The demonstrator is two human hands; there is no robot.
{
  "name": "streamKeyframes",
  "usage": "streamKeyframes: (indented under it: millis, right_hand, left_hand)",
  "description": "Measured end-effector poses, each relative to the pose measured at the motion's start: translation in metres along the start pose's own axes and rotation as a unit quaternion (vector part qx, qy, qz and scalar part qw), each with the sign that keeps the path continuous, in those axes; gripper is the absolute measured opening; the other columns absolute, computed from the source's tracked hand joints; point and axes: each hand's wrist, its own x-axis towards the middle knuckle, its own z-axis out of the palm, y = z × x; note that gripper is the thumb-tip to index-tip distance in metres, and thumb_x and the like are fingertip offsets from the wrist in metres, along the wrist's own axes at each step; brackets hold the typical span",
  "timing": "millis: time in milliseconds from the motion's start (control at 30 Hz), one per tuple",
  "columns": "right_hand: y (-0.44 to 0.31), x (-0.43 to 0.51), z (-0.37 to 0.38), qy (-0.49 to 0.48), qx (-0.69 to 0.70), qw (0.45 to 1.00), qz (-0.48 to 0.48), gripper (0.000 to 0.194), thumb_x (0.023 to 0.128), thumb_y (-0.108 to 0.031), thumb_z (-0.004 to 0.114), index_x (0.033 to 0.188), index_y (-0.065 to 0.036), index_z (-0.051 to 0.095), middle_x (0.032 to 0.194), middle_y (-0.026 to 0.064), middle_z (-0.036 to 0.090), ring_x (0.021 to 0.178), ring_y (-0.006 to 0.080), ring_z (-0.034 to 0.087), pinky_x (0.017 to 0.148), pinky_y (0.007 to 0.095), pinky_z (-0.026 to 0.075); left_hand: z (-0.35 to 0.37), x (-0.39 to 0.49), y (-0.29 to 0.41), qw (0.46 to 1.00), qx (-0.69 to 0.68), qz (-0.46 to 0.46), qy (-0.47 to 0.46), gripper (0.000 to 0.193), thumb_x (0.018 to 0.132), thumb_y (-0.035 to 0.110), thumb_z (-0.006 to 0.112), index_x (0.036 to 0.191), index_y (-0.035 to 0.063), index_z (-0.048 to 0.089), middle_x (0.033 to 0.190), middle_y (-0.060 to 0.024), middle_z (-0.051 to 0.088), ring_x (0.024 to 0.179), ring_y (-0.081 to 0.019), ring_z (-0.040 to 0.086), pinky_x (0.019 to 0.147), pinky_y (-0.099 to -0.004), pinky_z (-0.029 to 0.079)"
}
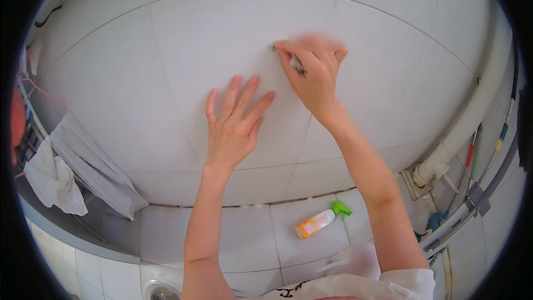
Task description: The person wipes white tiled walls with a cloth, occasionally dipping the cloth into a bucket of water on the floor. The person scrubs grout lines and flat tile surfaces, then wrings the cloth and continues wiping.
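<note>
My left hand (235, 118) lies against the white wall tiles (233, 33) with its fingers spread, holding nothing. Up and to the right of it, my right hand (314, 64) is at the same wall, its thumb and index finger pinched together near a small dark spot on the tile. Something small, pale and greyish (296, 64) shows between the curled fingers; what it is cannot be told, and the fingers are partly blurred. A white and orange spray bottle (315, 224) with a green trigger head lies on its side on the floor tiles below.
Grey and white cloths (93, 164) hang over a rack at the left. On the right a white drain pipe (468, 116) runs down to the floor, beside several long handles (476, 152) and a grey rail (454, 218). A round white fixture (160, 289) is at the bottom.
</note>
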Motion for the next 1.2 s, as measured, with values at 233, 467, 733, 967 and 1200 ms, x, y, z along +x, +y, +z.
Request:
streamKeyframes:
  millis: [233, 467, 733, 967, 1200]
  right_hand:
    - [-0.015, 0.026, 0.019, 0.020, 0.045, 0.996, 0.071, 0.015, 0.069, -0.003, 0.070, 0.075, -0.015, 0.066, 0.066, -0.0037, 0.057, 0.065, 0.0170, 0.052, 0.062, 0.0335, 0.029]
    - [-0.024, 0.000, 0.019, -0.030, -0.011, 0.998, 0.055, 0.018, 0.069, -0.007, 0.071, 0.075, -0.023, 0.065, 0.069, -0.0079, 0.052, 0.068, 0.0119, 0.046, 0.073, 0.0371, 0.022]
    - [-0.028, -0.008, 0.022, -0.001, -0.037, 0.999, 0.037, 0.018, 0.070, -0.009, 0.072, 0.074, -0.025, 0.064, 0.070, -0.0093, 0.045, 0.070, 0.0130, 0.041, 0.074, 0.0356, 0.021]
    - [-0.011, 0.029, 0.028, 0.025, -0.087, 0.995, 0.028, 0.015, 0.074, -0.009, 0.070, 0.075, -0.024, 0.068, 0.068, -0.0090, 0.049, 0.069, 0.0122, 0.045, 0.074, 0.0325, 0.023]
    - [-0.021, -0.002, 0.021, -0.024, -0.067, 0.997, -0.024, 0.021, 0.070, -0.008, 0.071, 0.078, -0.027, 0.067, 0.075, -0.0068, 0.048, 0.076, 0.0127, 0.042, 0.075, 0.0340, 0.022]
  left_hand:
    - [-0.006, 0.000, -0.009, 0.998, 0.033, -0.008, 0.043, 0.049, 0.080, 0.011, 0.065, 0.125, 0.0301, 0.059, 0.144, 0.0021, 0.042, 0.137, -0.0231, 0.032, 0.109, -0.0528, 0.017]
    - [-0.014, -0.004, -0.015, 0.998, 0.034, -0.019, 0.041, 0.047, 0.079, 0.011, 0.064, 0.123, 0.0285, 0.062, 0.145, 0.0013, 0.043, 0.137, -0.0260, 0.032, 0.110, -0.0523, 0.015]
    - [-0.020, -0.003, -0.023, 0.997, 0.053, -0.027, 0.051, 0.045, 0.080, 0.012, 0.064, 0.122, 0.0284, 0.062, 0.146, 0.0013, 0.041, 0.138, -0.0260, 0.030, 0.110, -0.0520, 0.014]
    - [-0.029, -0.007, -0.030, 0.997, 0.038, -0.045, 0.054, 0.044, 0.081, 0.013, 0.063, 0.122, 0.0292, 0.061, 0.146, 0.0035, 0.040, 0.137, -0.0248, 0.031, 0.110, -0.0534, 0.016]
    - [-0.023, -0.010, -0.032, 0.997, 0.051, -0.038, 0.049, 0.047, 0.080, 0.014, 0.064, 0.125, 0.0266, 0.059, 0.147, -0.0002, 0.039, 0.138, -0.0262, 0.029, 0.111, -0.0514, 0.015]
